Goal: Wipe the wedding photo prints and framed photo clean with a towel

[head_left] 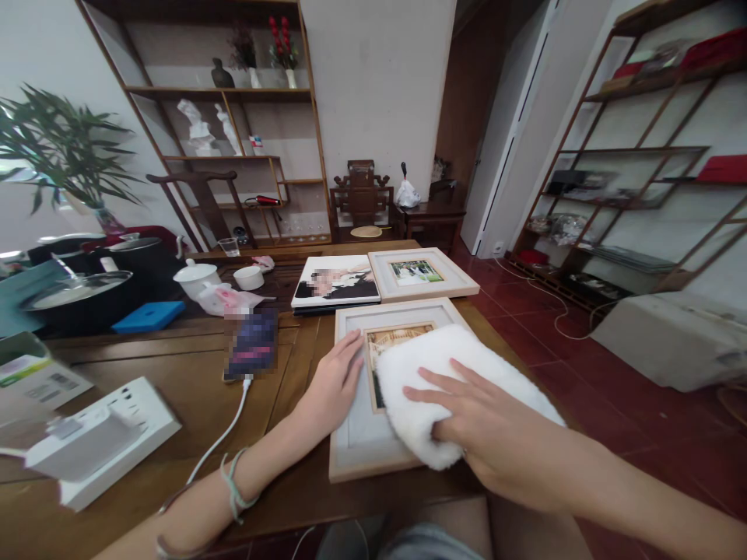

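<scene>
A picture frame (350,459) with a pale wooden border lies flat near the table's front edge, a small sepia-toned photo (378,342) in its middle. My left hand (338,381) rests along the frame's left side, fingers stretched out and lying on it. Over the right part of the frame is a fluffy white cloth (478,358), hiding much of the photo. My right hand (467,408) presses on this cloth with fingers spread, part of the hand tucked into a fold.
Behind lie a second frame (461,284) and a photo panel (338,299). To the left are a phone (252,346) on a white cable (233,424), a power strip (117,443), a blue box (149,315), a teapot (197,278) and a pan (75,299).
</scene>
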`<state>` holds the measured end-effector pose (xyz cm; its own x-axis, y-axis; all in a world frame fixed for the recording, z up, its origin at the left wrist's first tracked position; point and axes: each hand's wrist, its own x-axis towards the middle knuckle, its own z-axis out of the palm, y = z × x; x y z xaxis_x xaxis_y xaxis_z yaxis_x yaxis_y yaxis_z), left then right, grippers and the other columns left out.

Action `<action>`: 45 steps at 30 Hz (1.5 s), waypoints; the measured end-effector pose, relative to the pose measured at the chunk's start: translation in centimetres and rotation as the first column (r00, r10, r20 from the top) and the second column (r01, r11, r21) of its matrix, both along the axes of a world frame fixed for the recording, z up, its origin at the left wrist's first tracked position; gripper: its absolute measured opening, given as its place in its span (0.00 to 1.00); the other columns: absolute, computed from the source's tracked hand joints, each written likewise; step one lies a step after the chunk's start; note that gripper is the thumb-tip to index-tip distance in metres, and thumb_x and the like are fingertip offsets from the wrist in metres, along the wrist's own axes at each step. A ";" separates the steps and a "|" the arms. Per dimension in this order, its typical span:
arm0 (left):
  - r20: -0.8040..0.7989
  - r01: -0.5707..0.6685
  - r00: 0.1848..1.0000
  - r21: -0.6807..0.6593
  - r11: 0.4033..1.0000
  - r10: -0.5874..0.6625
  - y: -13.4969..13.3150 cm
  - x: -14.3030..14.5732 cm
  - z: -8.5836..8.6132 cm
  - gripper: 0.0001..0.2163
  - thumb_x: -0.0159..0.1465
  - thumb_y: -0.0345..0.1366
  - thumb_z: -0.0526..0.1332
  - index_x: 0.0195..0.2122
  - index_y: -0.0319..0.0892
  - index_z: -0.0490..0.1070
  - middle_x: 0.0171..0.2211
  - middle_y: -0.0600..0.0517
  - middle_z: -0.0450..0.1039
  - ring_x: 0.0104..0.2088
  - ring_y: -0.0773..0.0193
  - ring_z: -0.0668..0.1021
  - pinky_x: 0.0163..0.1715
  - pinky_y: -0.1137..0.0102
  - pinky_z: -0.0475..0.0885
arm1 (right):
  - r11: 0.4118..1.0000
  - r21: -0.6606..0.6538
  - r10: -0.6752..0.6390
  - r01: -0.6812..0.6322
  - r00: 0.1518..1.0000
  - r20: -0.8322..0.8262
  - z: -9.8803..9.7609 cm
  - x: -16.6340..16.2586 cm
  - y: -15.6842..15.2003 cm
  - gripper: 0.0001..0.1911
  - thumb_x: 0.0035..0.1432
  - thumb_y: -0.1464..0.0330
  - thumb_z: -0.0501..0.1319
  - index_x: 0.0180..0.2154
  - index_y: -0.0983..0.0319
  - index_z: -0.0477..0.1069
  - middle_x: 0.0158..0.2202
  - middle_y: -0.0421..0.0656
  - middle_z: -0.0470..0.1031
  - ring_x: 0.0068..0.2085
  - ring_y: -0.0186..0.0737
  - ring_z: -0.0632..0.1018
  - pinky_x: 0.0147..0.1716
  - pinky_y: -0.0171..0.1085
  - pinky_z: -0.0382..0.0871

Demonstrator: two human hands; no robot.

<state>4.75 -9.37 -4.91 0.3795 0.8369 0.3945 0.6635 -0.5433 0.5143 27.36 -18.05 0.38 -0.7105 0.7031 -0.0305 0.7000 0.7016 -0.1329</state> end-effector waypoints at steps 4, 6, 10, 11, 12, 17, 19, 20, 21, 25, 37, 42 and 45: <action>-0.048 0.032 0.998 0.000 0.999 -0.032 0.0 0.0 0.1 0.18 0.65 0.34 0.50 0.54 0.34 0.67 0.58 0.41 0.64 0.59 0.54 0.65 0.59 0.56 0.60 | 0.985 0.066 -0.161 0.162 0.987 -0.016 -0.7 2.9 -0.7 0.24 0.38 0.83 0.49 0.33 0.57 0.74 0.60 0.38 0.62 0.63 0.48 0.56 0.60 0.56 0.50; -0.058 0.053 0.997 0.004 0.999 -0.052 -0.1 0.0 0.2 0.18 0.65 0.35 0.50 0.53 0.36 0.68 0.57 0.42 0.66 0.59 0.53 0.65 0.58 0.55 0.62 | 0.976 0.107 -0.189 0.192 0.981 -0.040 -1.0 4.3 -0.9 0.24 0.38 0.82 0.49 0.33 0.57 0.73 0.60 0.37 0.63 0.63 0.46 0.57 0.61 0.55 0.50; -0.081 0.070 0.994 0.005 0.998 -0.069 -0.3 0.1 0.5 0.17 0.65 0.35 0.51 0.52 0.37 0.70 0.56 0.42 0.67 0.58 0.52 0.67 0.57 0.56 0.63 | 0.963 0.140 -0.223 0.228 0.973 -0.055 -1.3 6.1 -0.4 0.23 0.39 0.81 0.50 0.35 0.57 0.72 0.61 0.40 0.61 0.63 0.48 0.57 0.60 0.54 0.52; -0.091 0.066 0.994 0.002 0.998 -0.066 -0.3 0.1 0.5 0.17 0.65 0.36 0.52 0.52 0.38 0.70 0.56 0.42 0.67 0.58 0.53 0.68 0.57 0.57 0.63 | 0.959 0.151 -0.235 0.241 0.970 -0.057 -1.3 6.3 -0.1 0.22 0.40 0.81 0.50 0.35 0.57 0.72 0.61 0.41 0.61 0.63 0.48 0.57 0.60 0.54 0.52; -0.104 0.061 0.993 -0.004 0.998 -0.061 -0.4 0.1 0.6 0.17 0.65 0.36 0.52 0.53 0.38 0.69 0.57 0.42 0.67 0.58 0.53 0.68 0.57 0.57 0.63 | 0.954 0.166 -0.243 0.250 0.968 -0.060 -1.3 6.4 0.2 0.23 0.40 0.81 0.51 0.37 0.58 0.72 0.61 0.43 0.60 0.63 0.48 0.56 0.60 0.54 0.52; -0.135 0.067 0.988 -0.024 0.997 -0.070 -0.5 0.1 0.5 0.19 0.64 0.35 0.52 0.55 0.36 0.67 0.59 0.40 0.63 0.60 0.53 0.65 0.58 0.58 0.61 | 0.923 0.247 -0.290 0.296 0.955 -0.062 -1.2 5.7 2.3 0.17 0.47 0.78 0.53 0.39 0.62 0.70 0.52 0.55 0.68 0.55 0.55 0.67 0.50 0.53 0.65; -0.122 0.071 0.990 -0.025 0.997 -0.074 -0.5 0.1 0.4 0.18 0.64 0.35 0.52 0.55 0.37 0.67 0.59 0.41 0.63 0.60 0.53 0.65 0.59 0.58 0.61 | 0.898 0.266 -0.347 0.350 0.936 -0.061 -0.7 5.3 3.5 0.14 0.50 0.78 0.52 0.39 0.64 0.69 0.43 0.55 0.72 0.45 0.55 0.74 0.39 0.48 0.70; -0.116 0.071 0.991 -0.026 0.997 -0.073 -0.5 0.0 0.3 0.18 0.64 0.35 0.52 0.55 0.38 0.67 0.58 0.41 0.64 0.60 0.54 0.65 0.59 0.58 0.61 | 0.887 0.279 -0.363 0.368 0.929 -0.071 -0.4 5.1 4.2 0.14 0.50 0.78 0.52 0.39 0.64 0.69 0.41 0.54 0.72 0.41 0.53 0.75 0.36 0.46 0.71; -0.111 0.069 0.991 -0.027 0.997 -0.072 -0.5 0.0 0.3 0.18 0.64 0.36 0.53 0.55 0.38 0.67 0.58 0.41 0.64 0.60 0.54 0.65 0.59 0.58 0.61 | 0.878 0.300 -0.363 0.373 0.927 -0.090 0.0 4.7 4.9 0.16 0.49 0.80 0.52 0.40 0.64 0.68 0.40 0.53 0.72 0.40 0.52 0.75 0.35 0.45 0.71; -0.090 0.076 0.993 -0.019 0.997 -0.078 -0.3 0.0 0.1 0.18 0.64 0.35 0.53 0.55 0.37 0.67 0.58 0.41 0.64 0.59 0.52 0.65 0.58 0.57 0.61 | 0.843 0.484 -0.168 0.234 0.970 -0.177 1.4 2.0 8.0 0.20 0.45 0.85 0.50 0.39 0.64 0.69 0.56 0.55 0.65 0.57 0.56 0.64 0.51 0.51 0.63; -0.038 0.126 0.991 -0.008 0.992 -0.126 -0.5 0.3 1.1 0.13 0.63 0.31 0.53 0.47 0.40 0.72 0.50 0.44 0.72 0.53 0.52 0.73 0.54 0.58 0.67 | 0.907 0.391 0.125 -0.157 0.986 0.107 -0.6 -4.8 12.4 0.20 0.51 0.83 0.54 0.46 0.65 0.68 0.49 0.54 0.71 0.59 0.49 0.63 0.58 0.49 0.51; -0.087 0.095 0.992 -0.020 0.995 -0.096 -0.2 0.1 0.5 0.18 0.64 0.34 0.52 0.54 0.37 0.67 0.58 0.41 0.65 0.58 0.52 0.67 0.58 0.56 0.61 | 0.923 0.383 0.000 -0.046 0.993 0.121 -0.4 -0.5 11.7 0.20 0.46 0.85 0.53 0.40 0.64 0.71 0.47 0.54 0.72 0.54 0.48 0.69 0.55 0.49 0.56; -0.113 0.083 0.990 -0.015 0.996 -0.084 -0.1 -0.1 0.3 0.18 0.64 0.34 0.53 0.55 0.37 0.67 0.58 0.41 0.64 0.59 0.52 0.67 0.58 0.56 0.61 | 0.917 0.399 -0.071 0.016 0.990 0.125 0.2 2.6 11.5 0.22 0.42 0.86 0.52 0.36 0.63 0.73 0.41 0.51 0.75 0.48 0.47 0.73 0.51 0.48 0.61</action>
<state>4.69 -9.44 -4.66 0.4901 0.8040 0.3368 0.6702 -0.5946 0.4442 29.94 -6.52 0.57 -0.6877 0.7072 0.1641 0.7227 0.6454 0.2471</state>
